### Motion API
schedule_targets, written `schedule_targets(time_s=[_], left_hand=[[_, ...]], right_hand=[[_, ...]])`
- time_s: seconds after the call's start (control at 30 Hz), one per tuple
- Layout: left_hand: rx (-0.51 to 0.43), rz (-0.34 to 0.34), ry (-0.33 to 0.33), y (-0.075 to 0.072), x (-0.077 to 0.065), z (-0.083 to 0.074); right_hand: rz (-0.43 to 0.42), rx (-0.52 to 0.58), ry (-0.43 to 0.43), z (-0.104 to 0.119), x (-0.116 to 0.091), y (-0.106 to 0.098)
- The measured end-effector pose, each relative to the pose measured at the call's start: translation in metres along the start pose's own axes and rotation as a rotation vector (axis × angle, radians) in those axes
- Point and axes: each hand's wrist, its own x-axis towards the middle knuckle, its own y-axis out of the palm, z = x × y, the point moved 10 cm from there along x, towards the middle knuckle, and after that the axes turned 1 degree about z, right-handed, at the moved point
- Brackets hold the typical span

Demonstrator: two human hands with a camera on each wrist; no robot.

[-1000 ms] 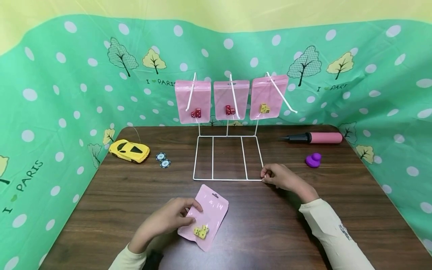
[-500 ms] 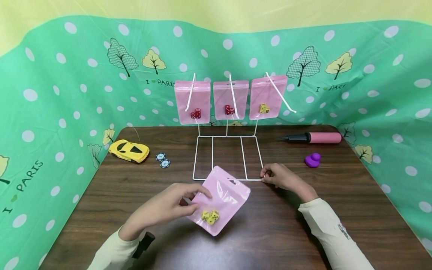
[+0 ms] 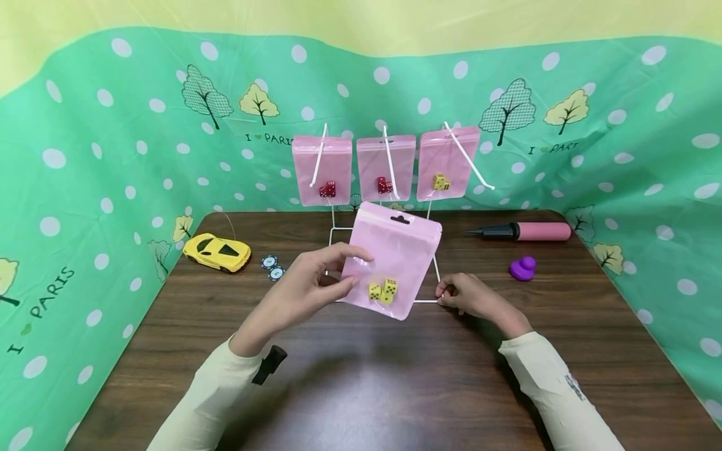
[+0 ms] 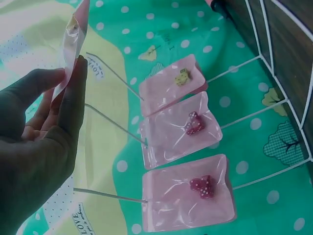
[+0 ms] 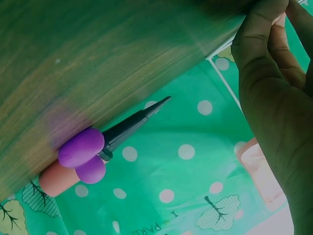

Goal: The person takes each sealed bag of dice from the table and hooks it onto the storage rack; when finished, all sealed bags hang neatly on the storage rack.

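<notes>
My left hand [image 3: 313, 282] pinches a pink zip bag [image 3: 403, 250] by its left edge, between thumb and fingers. Yellow dice [image 3: 385, 292] show through its lower part, and a hang hole lies near its top. The bag is raised off the table, upright and slightly tilted, in front of the white wire rack [image 3: 425, 301]. At the rack's front right corner my right hand [image 3: 470, 295] pinches the wire. Three pink bags hang on the rack's hooks: a left bag [image 3: 321, 163] and a middle bag [image 3: 373, 160] with red dice, and a right bag [image 3: 459, 156] with yellow dice.
On the left of the brown table [image 3: 361, 388] are a yellow toy car [image 3: 217, 252] and two poker chips [image 3: 273, 268]. A pink and black hand pump [image 3: 521, 231] and a purple rubber duck [image 3: 523, 268] lie on the right. A green patterned cloth [image 3: 141, 125] stands behind.
My left hand has lifted the bag from the table, moving it forward and to the right and turning it more upright. My right hand has stayed at the rack corner.
</notes>
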Motion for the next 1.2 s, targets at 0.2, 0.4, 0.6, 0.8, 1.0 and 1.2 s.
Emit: schedule_targets(time_s=[0.2,0.4,0.6,0.8,1.0,1.2], left_hand=[[-0.038,-0.021,-0.024,-0.004,0.013,0.005],[-0.153,-0.009,-0.074,-0.002,0.021,0.014],[-0.131,-0.023,-0.083,0.001,0.029,0.030],[0.043,-0.064,-0.004,-0.004,0.050,0.044],[0.101,-0.121,0.044,-0.018,0.078,0.057],[0.099,-0.152,0.053,-0.030,0.101,0.064]], right_hand=[[0.001,-0.012,-0.003,-0.001,0.000,0.001],[-0.007,-0.018,-0.007,-0.001,0.000,0.000],[-0.006,-0.022,-0.006,-0.001,0.000,-0.001],[0.003,-0.017,-0.007,-0.002,-0.001,-0.001],[0.007,-0.032,0.000,-0.003,-0.001,0.000],[0.003,-0.030,0.006,-0.003,-0.002,0.000]])
